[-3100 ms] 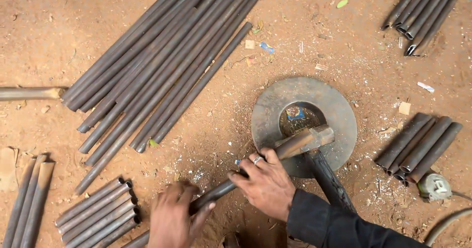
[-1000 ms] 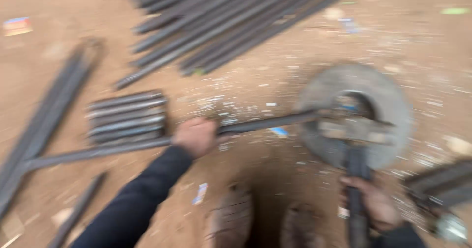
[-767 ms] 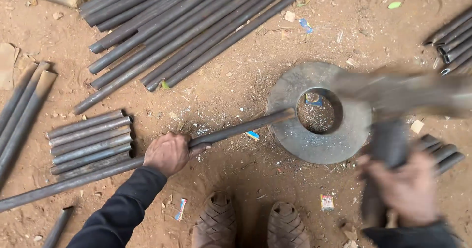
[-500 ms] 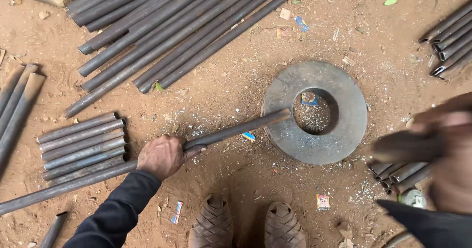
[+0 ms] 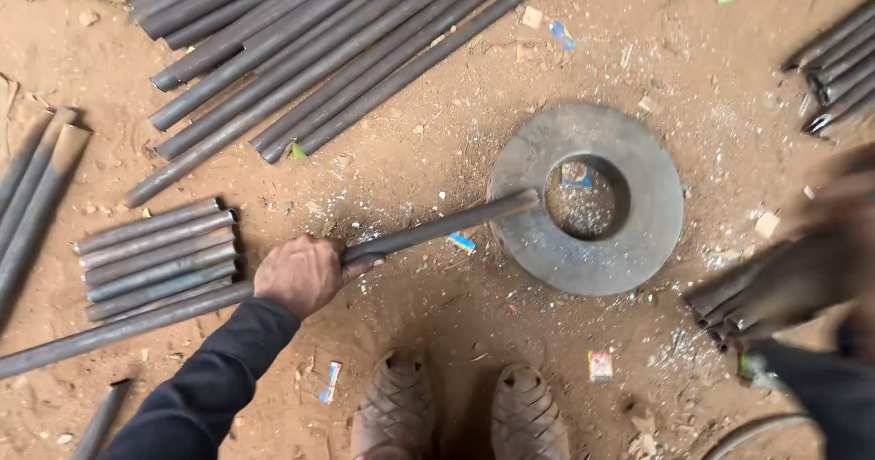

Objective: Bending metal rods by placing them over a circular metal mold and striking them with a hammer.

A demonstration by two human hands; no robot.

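The left hand (image 5: 301, 273) is closed around a long dark steel rod (image 5: 437, 227), whose free end runs toward two o'clock onto the rim of a flat grey steel ring (image 5: 656, 196) on the dirt floor. The right hand (image 5: 834, 241), at the ring's four o'clock, is blurred; its grip cannot be told.

right hand (image 5: 843, 214) motion-blurred, grip unreadable, long rod (image 5: 273, 273) cut off left
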